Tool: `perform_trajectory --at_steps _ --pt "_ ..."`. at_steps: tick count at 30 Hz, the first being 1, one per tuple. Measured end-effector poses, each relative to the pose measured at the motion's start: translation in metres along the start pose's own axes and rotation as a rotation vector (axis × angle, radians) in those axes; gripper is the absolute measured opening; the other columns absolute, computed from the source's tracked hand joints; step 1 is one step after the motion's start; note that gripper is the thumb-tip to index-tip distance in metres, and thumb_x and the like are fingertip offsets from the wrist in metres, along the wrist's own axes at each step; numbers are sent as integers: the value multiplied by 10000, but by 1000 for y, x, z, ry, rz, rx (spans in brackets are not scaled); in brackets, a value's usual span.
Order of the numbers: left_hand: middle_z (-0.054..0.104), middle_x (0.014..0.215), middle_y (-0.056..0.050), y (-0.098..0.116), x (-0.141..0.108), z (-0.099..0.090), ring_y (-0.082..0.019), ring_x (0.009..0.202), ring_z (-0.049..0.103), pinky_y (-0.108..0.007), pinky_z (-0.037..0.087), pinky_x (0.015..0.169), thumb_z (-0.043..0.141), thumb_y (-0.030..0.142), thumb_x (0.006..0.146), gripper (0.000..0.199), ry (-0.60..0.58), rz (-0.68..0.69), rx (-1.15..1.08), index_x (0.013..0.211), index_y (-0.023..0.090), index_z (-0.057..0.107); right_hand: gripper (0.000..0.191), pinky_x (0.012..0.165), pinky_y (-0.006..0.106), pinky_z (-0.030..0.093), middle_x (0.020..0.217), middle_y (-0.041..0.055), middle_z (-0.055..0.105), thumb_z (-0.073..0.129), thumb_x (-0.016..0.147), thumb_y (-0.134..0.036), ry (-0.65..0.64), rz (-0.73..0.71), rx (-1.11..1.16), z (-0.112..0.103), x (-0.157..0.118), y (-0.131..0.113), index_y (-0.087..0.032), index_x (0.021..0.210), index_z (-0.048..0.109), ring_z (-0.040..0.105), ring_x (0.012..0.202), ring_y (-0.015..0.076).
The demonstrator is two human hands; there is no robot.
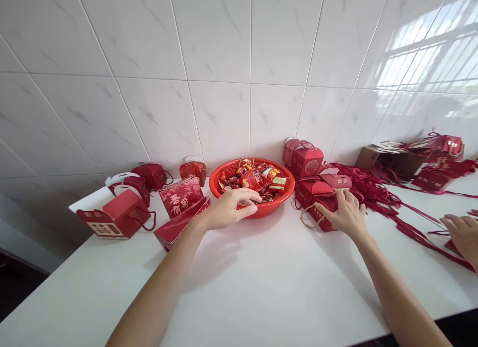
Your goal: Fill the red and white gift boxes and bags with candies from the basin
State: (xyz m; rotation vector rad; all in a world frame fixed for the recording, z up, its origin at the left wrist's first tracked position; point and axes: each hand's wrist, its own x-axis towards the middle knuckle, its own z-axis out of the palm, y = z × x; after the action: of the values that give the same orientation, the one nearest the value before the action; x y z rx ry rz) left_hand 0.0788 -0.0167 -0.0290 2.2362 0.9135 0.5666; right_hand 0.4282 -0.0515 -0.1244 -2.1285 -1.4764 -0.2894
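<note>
My left hand [232,207] is over the front left rim of a red plastic basket [261,208]. Its fingers are loosely stretched with nothing visible in them. Red-wrapped candies [251,180] fill the basket. My right hand [347,215] has its thumb and fingers around the right side of a red gift box [328,221], partly covering it. A twine handle [306,218] hangs at that box's left side. More closed gift boxes [306,160] stand just behind it. Left of my left hand, an opened red box [181,197] lies with its flap towards me.
Several red boxes, one with a raised white flap [114,215], stand at the left. Dark red ribbons [369,185] are heaped at the right, near a cardboard box [396,160]. Another person's hand [463,235] is at the right edge. A tiled wall [220,108] backs the white table [257,287].
</note>
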Motion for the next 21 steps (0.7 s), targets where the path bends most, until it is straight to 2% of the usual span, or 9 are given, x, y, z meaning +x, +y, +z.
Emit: perform_trajectory --at_steps 3,7,9,13,18,21 --pt "641 1361 -67 -1 0 -3 -237 1123 657 -358 531 986 571 456 898 392 23 1 -1 1177 209 694 715 1086 691 277 1523 213 406 501 843 -675 2 -101 -23 -4 10 -3 -224 1398 500 363 1407 431" --pt "665 1324 -58 -1 -1 -3 -240 1122 658 -360 531 981 562 466 893 402 16 -12 15 1180 216 690 626 1088 678 311 1572 153 376 497 891 -619 -128 -260 -54 -4 32 -11 -303 1431 520 333 1441 423" --pt "673 1309 -47 0 -1 -3 -239 1126 656 -368 519 999 554 470 894 397 6 -27 34 1179 230 691 550 1049 690 356 1546 127 428 502 902 -573 -193 -296 -92 0 40 -15 -332 1392 571 384 1400 438" --pt "660 1327 -46 -2 -2 -3 -240 1130 652 -359 528 979 555 485 887 409 -4 -38 27 1180 234 693 455 953 625 471 1410 121 568 484 917 -437 -183 -263 -143 10 43 -16 -319 1327 640 523 1256 424" --pt "658 1328 -46 -4 -1 -4 -237 1152 642 -345 527 977 563 470 887 405 -27 -60 17 1193 237 690 449 861 624 511 1418 161 555 490 902 -413 -113 -168 -155 15 37 -13 -291 1300 658 508 1253 457" --pt "663 1321 -46 -4 -1 -5 -249 1166 635 -359 523 981 560 482 885 413 -32 -60 24 1194 242 694 451 882 624 494 1405 151 569 491 900 -428 -98 -179 -129 16 40 -12 -288 1292 665 517 1239 449"
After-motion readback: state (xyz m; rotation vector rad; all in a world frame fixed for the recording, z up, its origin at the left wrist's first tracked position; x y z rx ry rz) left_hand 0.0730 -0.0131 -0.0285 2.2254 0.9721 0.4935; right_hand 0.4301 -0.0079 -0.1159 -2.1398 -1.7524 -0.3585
